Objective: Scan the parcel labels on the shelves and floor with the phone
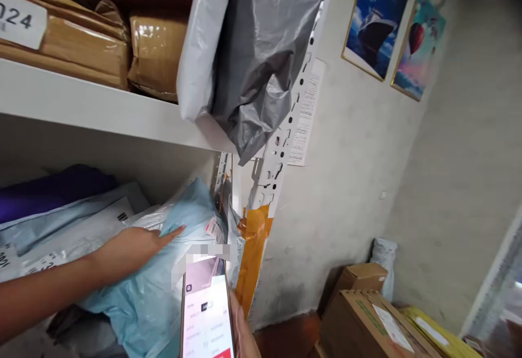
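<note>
My left hand (132,252) reaches in from the left over a light-blue plastic mailer bag (142,298) on the lower shelf. Its index finger is stretched out and rests on the bag, while the other fingers are partly hidden. A pink-and-white label (212,228) sits near the bag's upper right corner. My right hand (243,328), at the bottom of the view, is wrapped round a smartphone (207,314) with a lit screen. The phone is held upright in front of the blue bag and covers part of it. Blurring hides some of the label area above the phone.
White and purple mailers (61,189) lie left of the blue bag. Above, the white shelf (101,113) bears cartons (89,48) and an overhanging grey bag (261,48). A perforated post (281,146) with orange tape stands right. Cardboard boxes (367,314) sit on the floor.
</note>
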Available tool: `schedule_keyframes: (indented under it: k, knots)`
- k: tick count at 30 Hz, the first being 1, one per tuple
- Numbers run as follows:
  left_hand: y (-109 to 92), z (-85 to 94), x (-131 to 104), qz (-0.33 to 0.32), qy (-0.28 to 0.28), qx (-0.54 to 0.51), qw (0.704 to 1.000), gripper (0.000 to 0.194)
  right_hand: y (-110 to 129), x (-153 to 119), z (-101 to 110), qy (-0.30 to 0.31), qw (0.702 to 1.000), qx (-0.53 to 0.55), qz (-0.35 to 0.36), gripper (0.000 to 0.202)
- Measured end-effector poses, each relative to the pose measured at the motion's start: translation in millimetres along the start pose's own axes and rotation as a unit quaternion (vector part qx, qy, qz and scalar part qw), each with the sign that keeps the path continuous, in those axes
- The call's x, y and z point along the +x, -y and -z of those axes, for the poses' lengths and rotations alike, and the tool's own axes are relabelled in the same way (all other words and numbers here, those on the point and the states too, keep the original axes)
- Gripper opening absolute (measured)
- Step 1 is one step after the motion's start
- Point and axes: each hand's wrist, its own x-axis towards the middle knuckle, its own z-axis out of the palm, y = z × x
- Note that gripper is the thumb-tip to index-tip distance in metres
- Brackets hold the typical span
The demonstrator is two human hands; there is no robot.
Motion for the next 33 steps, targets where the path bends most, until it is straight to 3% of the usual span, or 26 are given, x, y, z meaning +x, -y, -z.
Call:
schedule_keyframes:
  k: [4,8,12,17,20,27,33]
  knots:
    - [22,2.9,-9,0.013,0.000,0.007,1.000,0.078,18,12,-5,0.056,0.994,0.089,-0.044,0.091]
    - [34,-10.3,-14,0.012,-0.040,0.001,0.999,0.081,28,20,-11,0.101,0.988,0.115,-0.017,0.087]
    - [35,-16.2,-14,0.015,-0.050,0.028,0.998,0.078,37,23,-18,0.101,0.988,0.119,-0.018,0.089]
    - [36,-10.5,-13,-0.031,-0.032,0.078,0.996,0.082,42,24,-21,0.080,0.991,0.106,-0.026,0.088]
    - [36,-9.5,-13,-0.043,-0.059,0.093,0.993,0.083,41,25,-20,0.070,0.992,0.098,-0.023,0.085]
    - [40,-21.3,-15,-0.028,-0.091,0.025,0.995,0.079,40,25,-15,0.082,0.993,0.077,-0.024,0.084]
    - [37,-16.0,-16,-0.013,-0.081,-0.017,0.997,0.080,38,27,-13,0.084,0.993,0.073,-0.031,0.092]
